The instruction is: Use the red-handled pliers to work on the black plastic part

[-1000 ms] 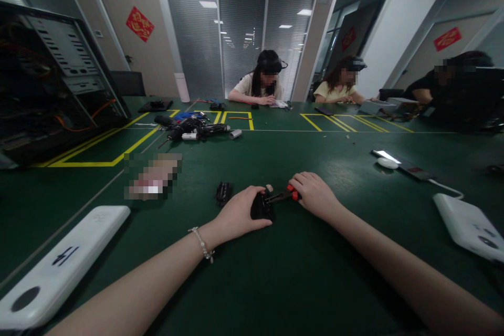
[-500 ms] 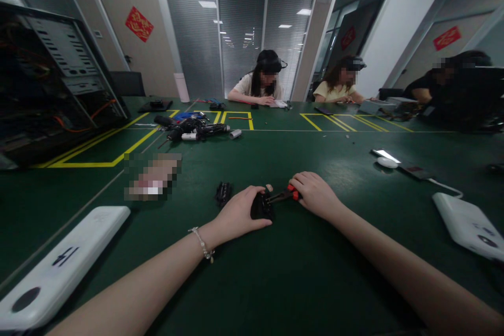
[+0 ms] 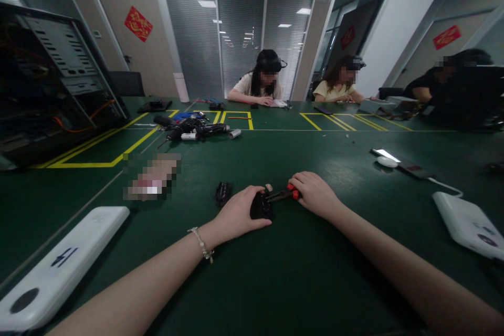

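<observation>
My left hand [image 3: 240, 210] grips a small black part [image 3: 261, 207] flat against the green tabletop, thumb on the near side and fingers on the far side. In my right hand [image 3: 314, 191] are pliers [image 3: 281, 195] with red handles; my fingers wrap round them. The dark jaws reach left and meet the right edge of the black part. Exactly what the jaws bite on is too small to tell. A small pale piece [image 3: 269, 187] lies just beyond the jaws. Left of my left hand rests another black part [image 3: 223, 193].
A long white device [image 3: 66, 268] lies at the left, another white device [image 3: 468, 223] at the right. Beyond are a blurred-out object [image 3: 155, 176], a heap of black tools [image 3: 192, 128] and an open computer case [image 3: 63, 84]. Several people sit across the table, one person [image 3: 263, 81] directly opposite.
Almost nothing differs. Both hands, the black part and the pliers keep their places; the view has shifted very slightly.
</observation>
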### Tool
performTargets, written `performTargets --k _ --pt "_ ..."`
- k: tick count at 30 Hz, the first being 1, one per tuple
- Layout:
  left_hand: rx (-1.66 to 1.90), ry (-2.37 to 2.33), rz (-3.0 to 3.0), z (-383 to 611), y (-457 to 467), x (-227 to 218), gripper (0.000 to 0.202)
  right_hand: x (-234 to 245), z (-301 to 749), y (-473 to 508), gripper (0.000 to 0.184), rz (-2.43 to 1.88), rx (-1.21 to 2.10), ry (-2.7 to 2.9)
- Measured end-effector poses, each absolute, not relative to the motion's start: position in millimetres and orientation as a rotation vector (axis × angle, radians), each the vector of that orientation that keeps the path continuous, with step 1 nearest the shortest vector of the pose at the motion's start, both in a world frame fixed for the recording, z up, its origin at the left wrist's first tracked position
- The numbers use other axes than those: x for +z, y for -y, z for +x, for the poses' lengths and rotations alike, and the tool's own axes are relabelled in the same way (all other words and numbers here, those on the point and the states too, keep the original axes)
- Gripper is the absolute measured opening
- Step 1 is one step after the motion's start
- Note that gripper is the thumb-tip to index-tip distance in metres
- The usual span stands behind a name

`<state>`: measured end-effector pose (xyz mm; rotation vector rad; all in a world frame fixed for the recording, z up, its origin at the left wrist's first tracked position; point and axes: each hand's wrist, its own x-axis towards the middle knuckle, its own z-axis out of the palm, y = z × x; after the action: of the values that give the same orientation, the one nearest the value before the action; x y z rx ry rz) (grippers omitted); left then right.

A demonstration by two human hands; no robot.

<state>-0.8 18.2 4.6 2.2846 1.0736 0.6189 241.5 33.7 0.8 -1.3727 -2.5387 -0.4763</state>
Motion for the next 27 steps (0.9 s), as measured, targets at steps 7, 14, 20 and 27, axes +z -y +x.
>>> performTargets --k 7,14,20,27 --pt "0.619 -1.068 2.283 -0.5 -17.8 5.2 0.063 2.1 239.8 -33.2 0.03 -1.395 -0.463 2.533" --pt "0.635 -1.07 2.301 0.0 -17.3 5.3 0.062 3.5 237.0 -31.2 0.022 -1.447 -0.52 2.532" --pt "0.623 -1.076 2.29 -0.5 -17.3 5.3 0.063 2.1 237.8 -31.0 0.021 -1.467 -0.535 2.54" --pt "0.622 -1.079 2.297 -0.4 -17.3 5.4 0.062 3.1 235.6 -30.3 0.021 -1.473 -0.554 2.554"
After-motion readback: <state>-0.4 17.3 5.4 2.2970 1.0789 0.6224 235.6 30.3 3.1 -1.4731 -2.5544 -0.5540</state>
